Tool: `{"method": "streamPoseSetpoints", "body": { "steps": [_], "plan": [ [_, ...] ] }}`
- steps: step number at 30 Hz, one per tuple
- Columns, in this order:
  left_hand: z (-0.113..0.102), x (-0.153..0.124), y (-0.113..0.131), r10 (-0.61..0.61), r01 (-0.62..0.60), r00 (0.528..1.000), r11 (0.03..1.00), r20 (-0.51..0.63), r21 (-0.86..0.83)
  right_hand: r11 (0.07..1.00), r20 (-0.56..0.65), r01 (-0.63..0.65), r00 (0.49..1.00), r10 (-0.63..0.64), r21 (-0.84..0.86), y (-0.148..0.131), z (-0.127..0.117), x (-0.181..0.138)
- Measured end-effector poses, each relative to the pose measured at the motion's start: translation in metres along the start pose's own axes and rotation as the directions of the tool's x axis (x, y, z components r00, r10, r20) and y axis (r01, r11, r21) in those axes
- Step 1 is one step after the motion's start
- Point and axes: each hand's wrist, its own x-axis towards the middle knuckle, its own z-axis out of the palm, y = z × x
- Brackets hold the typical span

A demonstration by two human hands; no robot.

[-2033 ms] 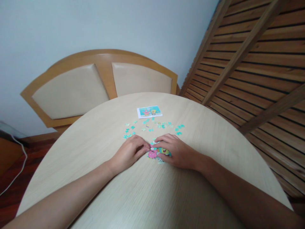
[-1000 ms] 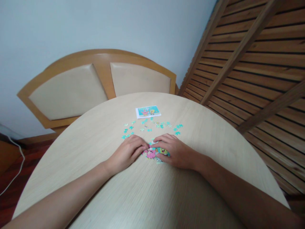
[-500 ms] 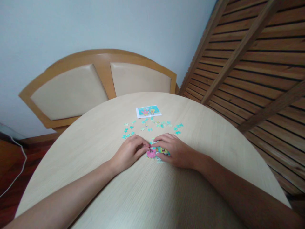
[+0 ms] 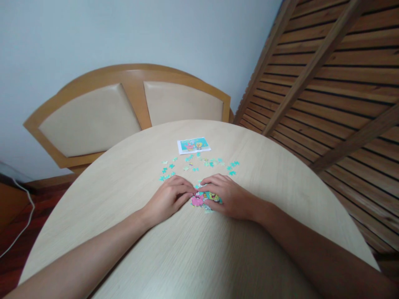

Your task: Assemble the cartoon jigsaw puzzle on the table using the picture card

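A partly joined jigsaw puzzle (image 4: 197, 200) lies flat on the table, showing a pink figure on its left and a yellow one on its right. At its upper left edge my left hand (image 4: 171, 193) has thumb and fingers pinched together on a puzzle piece, mostly hidden by the fingertips. My right hand (image 4: 230, 197) rests over the puzzle's right side with fingers spread and touching it, covering part of the yellow figure. Loose teal puzzle pieces (image 4: 232, 166) are scattered in an arc beyond both hands.
A picture card (image 4: 195, 145) with the same pink and yellow figures lies behind the loose pieces. The round wooden table (image 4: 131, 257) has a padded chair (image 4: 183, 101) at its far side. A slatted wooden screen (image 4: 339, 83) stands to the right.
Hardly anything differs. The left fingertips have shifted very slightly at the puzzle's edge, showing a little more of the pink figure; the right hand stays in place.
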Motion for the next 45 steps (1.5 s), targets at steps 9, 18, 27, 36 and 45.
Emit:
{"method": "streamPoseSetpoints", "body": {
  "steps": [9, 18, 27, 36, 45],
  "plan": [
    [0.001, -0.002, -0.002, 0.023, -0.023, 0.999, 1.0, 0.032, 0.019, 1.0, 0.018, -0.019, 1.0, 0.019, 0.006, -0.004, -0.003, 0.0],
    [-0.016, -0.007, -0.001, -0.044, 0.041, 0.998, 0.995, 0.034, 0.086, 1.0, 0.043, -0.016, 0.999, 0.016, 0.007, -0.002, -0.004, -0.001],
    [-0.024, -0.01, 0.006, -0.07, 0.05, 0.986, 0.989, 0.148, 0.138, 1.0, 0.024, 0.006, 1.0, -0.007, 0.01, -0.002, -0.004, -0.001],
    [-0.023, -0.01, -0.002, -0.079, 0.069, 0.986, 0.995, 0.145, 0.077, 0.999, -0.001, 0.032, 0.999, -0.032, 0.013, -0.001, -0.004, 0.0],
    [-0.017, -0.009, -0.002, -0.098, 0.095, 0.988, 0.995, 0.12, 0.037, 0.996, 0.082, 0.081, 0.993, -0.083, 0.028, -0.004, 0.0, -0.002]
  ]
}}
